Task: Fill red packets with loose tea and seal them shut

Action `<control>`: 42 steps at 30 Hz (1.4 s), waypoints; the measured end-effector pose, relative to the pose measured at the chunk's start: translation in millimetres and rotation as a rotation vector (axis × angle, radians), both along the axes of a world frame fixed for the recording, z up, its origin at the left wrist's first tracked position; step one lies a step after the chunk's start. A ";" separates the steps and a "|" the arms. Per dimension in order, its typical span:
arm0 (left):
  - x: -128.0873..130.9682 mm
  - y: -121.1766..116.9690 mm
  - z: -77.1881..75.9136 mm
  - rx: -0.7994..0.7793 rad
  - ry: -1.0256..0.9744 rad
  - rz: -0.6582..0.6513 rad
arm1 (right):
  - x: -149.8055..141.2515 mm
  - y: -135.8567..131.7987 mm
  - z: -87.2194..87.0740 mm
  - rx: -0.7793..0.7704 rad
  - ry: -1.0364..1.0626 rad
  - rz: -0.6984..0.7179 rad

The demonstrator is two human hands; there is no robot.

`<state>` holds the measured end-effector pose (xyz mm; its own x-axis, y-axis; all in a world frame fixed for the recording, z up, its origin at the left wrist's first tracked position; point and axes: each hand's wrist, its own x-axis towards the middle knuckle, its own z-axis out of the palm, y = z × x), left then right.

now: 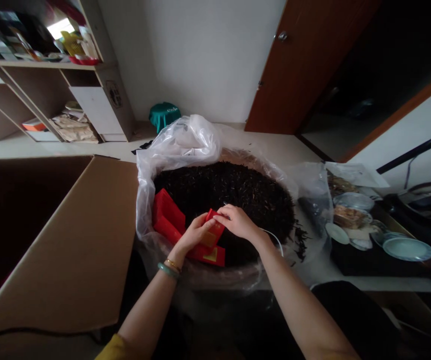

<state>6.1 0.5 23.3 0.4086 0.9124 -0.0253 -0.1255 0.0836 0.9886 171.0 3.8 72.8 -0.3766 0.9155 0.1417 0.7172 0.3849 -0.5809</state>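
Above a clear plastic liner (143,197) heaped with dark shreds (245,187), the left hand (196,230) grips a red packet (217,229) between thumb and fingers while the right hand (238,222) pinches its top edge. Handling appears midway; whether it is filled or sealed cannot be told. Other red packaging (166,212) lies beside it, on the left.

From here I count one left hand (196,231) and one right hand (239,222) at centre, one green bangle (168,271) below, one cardboard box (84,245) at left, one door (309,55) upper right; the red packets (170,205) overlap beyond my counting.
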 end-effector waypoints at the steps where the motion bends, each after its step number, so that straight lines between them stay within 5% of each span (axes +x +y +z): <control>1: 0.8 0.7 -1.9 0.011 0.014 0.013 | -0.7 -0.1 -1.1 -0.006 0.003 -0.007; 7: 5.0 1.5 -5.4 0.002 -0.027 0.117 | -2.2 -3.8 -11.8 0.083 0.213 -0.061; 10: 5.3 0.6 -2.6 0.034 -0.028 0.177 | -7.9 -9.6 -25.8 0.125 0.485 -0.250; 15: 3.7 -0.7 0.6 0.122 0.010 0.228 | -21.3 -19.8 -42.1 -0.060 0.758 -0.404; 20: 2.6 -0.2 -1.8 0.068 -0.047 0.277 | -25.4 -21.6 -44.2 -0.131 0.858 -0.470; 26: 4.9 -1.3 -0.7 0.079 -0.081 0.384 | -32.6 -24.8 -52.9 -0.023 0.928 -0.566; 31: 5.6 -2.3 1.2 0.118 -0.103 0.415 | -38.2 -28.6 -51.8 0.006 0.872 -0.581; 42: 0.4 2.3 -2.8 -0.067 -0.245 0.409 | -32.2 -27.1 -48.6 -0.028 0.970 -0.499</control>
